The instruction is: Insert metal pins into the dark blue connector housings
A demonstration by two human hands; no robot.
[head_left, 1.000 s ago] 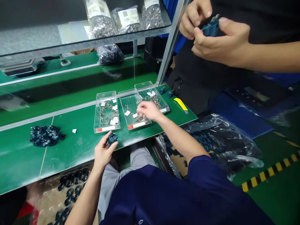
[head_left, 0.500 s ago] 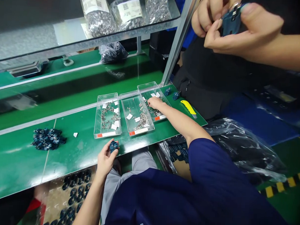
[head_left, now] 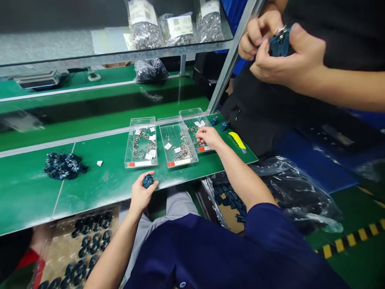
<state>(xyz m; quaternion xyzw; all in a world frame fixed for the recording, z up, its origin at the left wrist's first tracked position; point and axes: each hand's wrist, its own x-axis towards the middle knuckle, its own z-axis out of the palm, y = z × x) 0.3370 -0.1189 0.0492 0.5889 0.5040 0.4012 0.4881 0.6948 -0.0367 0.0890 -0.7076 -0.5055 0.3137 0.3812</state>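
Note:
My left hand (head_left: 142, 194) rests at the near edge of the green bench (head_left: 93, 187), closed round a small dark blue plastic part (head_left: 148, 181). My right hand (head_left: 208, 136) reaches into the rightmost clear tray (head_left: 208, 146), fingers curled down in a pinch among small metal pieces; what they hold is hidden. Beside it stand a middle tray (head_left: 178, 163) and a left tray (head_left: 140, 163), both with metal pieces and white paper tags.
A co-worker's hands (head_left: 277, 54) at the upper right hold a blue part. On the bench lie a heap of blue parts (head_left: 63, 165) and a yellow knife (head_left: 237, 141). Bags of metal parts (head_left: 144, 27) sit on the shelf. More dark parts lie below.
My right hand has moved from the middle tray to the rightmost tray. My left hand has kept the blue part in place. The co-worker's hands go on handling their blue part.

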